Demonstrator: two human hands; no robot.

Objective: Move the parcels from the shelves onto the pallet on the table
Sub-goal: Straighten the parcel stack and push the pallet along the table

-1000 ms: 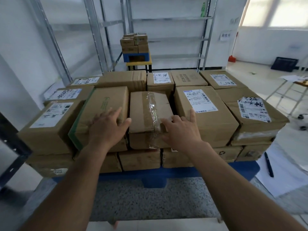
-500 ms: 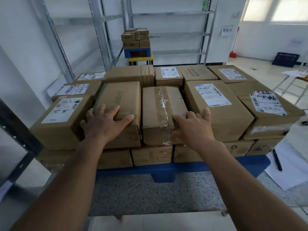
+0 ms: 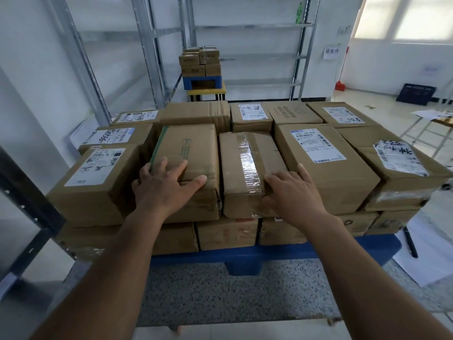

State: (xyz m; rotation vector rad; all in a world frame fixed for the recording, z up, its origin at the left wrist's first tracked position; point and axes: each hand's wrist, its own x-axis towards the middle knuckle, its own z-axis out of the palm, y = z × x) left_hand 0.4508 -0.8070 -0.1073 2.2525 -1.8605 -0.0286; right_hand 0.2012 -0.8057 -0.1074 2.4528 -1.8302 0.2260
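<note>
Taped parcel (image 3: 247,171): brown carton with a clear tape strip down its top, lying flat in the upper layer on the pallet; long axis running away from the hands, near short end facing the wearer; just right of the left hand, under the fingertips of the right.
Left hand (image 3: 163,186): open, fingers spread, palm down on the near top edge of the green-edged parcel; thumb reaching toward the taped parcel — gripping nothing.
Right hand (image 3: 295,191): open and flat, fingers pointing left; fingertips on the near right corner of the taped parcel, the rest of the hand over the near edge of the labelled parcel.
Green-edged parcel (image 3: 188,155): under the left hand, touching the taped parcel's left side; long axis also pointing away.
Labelled parcel (image 3: 323,163): right of the taped parcel, white shipping label on top, angled slightly to the right.
Other parcels: two layers, packed edge to edge left, right and beyond both hands.
Pallet (image 3: 269,256): blue, below the hands, carrying the whole stack.
Table (image 3: 220,295): speckled grey top, showing between the forearms.
Pen (image 3: 410,241): black, on white paper — right of the right forearm, beside the pallet.
Shelves (image 3: 245,55): grey metal racks, far beyond the hands.
Far stack (image 3: 199,61): small cartons on a blue stand, straight ahead between the racks.
</note>
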